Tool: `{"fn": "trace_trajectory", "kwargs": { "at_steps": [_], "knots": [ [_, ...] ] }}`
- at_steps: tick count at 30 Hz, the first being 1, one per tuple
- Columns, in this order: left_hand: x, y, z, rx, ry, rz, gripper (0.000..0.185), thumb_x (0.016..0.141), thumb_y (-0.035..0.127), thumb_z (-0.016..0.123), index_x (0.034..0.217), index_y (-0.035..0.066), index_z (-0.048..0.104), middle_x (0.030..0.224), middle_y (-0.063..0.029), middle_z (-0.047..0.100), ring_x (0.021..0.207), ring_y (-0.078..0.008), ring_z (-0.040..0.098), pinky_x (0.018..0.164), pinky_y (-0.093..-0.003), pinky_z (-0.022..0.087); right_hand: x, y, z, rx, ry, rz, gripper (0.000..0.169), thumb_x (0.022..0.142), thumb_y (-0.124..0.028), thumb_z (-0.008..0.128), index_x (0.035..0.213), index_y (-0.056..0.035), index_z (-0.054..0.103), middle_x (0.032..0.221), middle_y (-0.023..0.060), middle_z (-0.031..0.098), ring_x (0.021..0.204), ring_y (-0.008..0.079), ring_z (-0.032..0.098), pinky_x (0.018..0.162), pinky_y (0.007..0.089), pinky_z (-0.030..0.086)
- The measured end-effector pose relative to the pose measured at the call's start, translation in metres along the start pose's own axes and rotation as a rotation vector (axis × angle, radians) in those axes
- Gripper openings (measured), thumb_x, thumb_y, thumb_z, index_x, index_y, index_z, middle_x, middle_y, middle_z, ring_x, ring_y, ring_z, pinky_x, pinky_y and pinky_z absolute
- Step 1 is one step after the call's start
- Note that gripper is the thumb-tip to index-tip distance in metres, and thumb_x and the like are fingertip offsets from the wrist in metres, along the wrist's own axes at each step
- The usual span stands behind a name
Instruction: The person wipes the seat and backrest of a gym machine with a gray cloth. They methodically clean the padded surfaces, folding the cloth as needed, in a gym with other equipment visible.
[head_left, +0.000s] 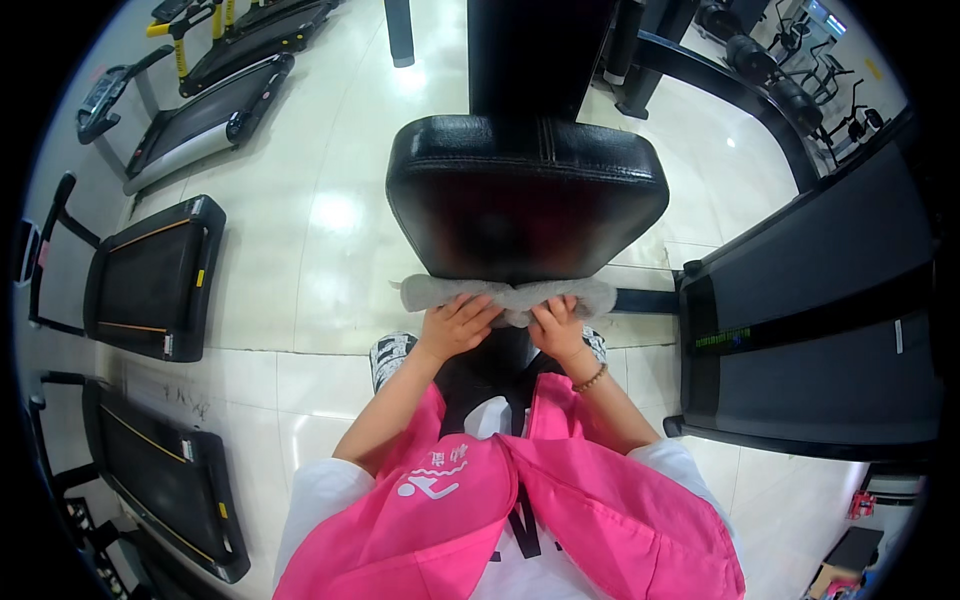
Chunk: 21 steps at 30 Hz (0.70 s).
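A black padded seat (525, 202) of a gym machine stands in front of me, its glossy surface showing a dark reddish reflection. Along its near edge lies a grey cloth (427, 292), bunched into a long roll. My left hand (459, 327) grips the cloth left of its middle, the fingers laid over it. On the other side my right hand (556, 328) has its fingers bent into the cloth, and a beaded bracelet (590, 379) circles that wrist. Both palms are hidden from view.
A black backrest (534, 60) rises beyond the seat. To the right is a large dark machine housing (810, 300), joined by a metal bar (646, 301). Treadmills (154, 277) line the left side. Dumbbells (752, 60) sit on a rack at the far right. The floor (330, 262) is pale tile.
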<state>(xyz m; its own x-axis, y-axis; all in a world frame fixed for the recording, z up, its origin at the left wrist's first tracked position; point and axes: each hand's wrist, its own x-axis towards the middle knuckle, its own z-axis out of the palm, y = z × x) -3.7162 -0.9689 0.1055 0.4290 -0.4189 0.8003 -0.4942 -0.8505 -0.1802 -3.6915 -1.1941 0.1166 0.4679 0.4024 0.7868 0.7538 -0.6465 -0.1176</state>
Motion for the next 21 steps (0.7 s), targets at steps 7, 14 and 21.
{"fn": "trace_trajectory", "kwargs": {
  "at_steps": [7,14,21],
  "knots": [
    [0.173,-0.026,-0.090,-0.026,0.304,-0.155,0.045,0.069,0.023,0.060,0.114,0.028,0.064,0.133,-0.0036,0.052,0.130,-0.0275,0.036,0.105,-0.0508,0.013,0.180,-0.026,-0.096,0.075,0.378,-0.074,0.039,0.082,-0.023,0.046,0.115,-0.0087,0.063,0.132,0.0180,0.049,0.129,0.0389,0.035,0.108,0.0437,0.024],
    [0.142,-0.018,-0.060,-0.046,0.401,-0.140,0.042,0.070,0.026,0.059,0.112,0.028,0.065,0.136,-0.0019,0.047,0.134,-0.0281,0.029,0.109,-0.0521,0.007,0.142,-0.023,-0.065,-0.052,0.428,-0.092,0.039,0.077,-0.020,0.051,0.113,-0.0111,0.063,0.136,0.0165,0.045,0.131,0.0400,0.031,0.108,0.0485,0.023],
    [-0.029,0.024,0.016,0.030,-0.026,-0.112,0.046,0.070,0.032,0.066,0.116,0.032,0.060,0.140,0.0045,0.039,0.136,-0.0255,0.021,0.102,-0.0517,0.021,-0.040,0.001,0.029,0.006,-0.047,0.073,0.048,0.061,-0.015,0.069,0.108,-0.0198,0.062,0.118,0.0036,0.049,0.111,0.0322,0.045,0.100,0.0498,0.034]
  ]
}}
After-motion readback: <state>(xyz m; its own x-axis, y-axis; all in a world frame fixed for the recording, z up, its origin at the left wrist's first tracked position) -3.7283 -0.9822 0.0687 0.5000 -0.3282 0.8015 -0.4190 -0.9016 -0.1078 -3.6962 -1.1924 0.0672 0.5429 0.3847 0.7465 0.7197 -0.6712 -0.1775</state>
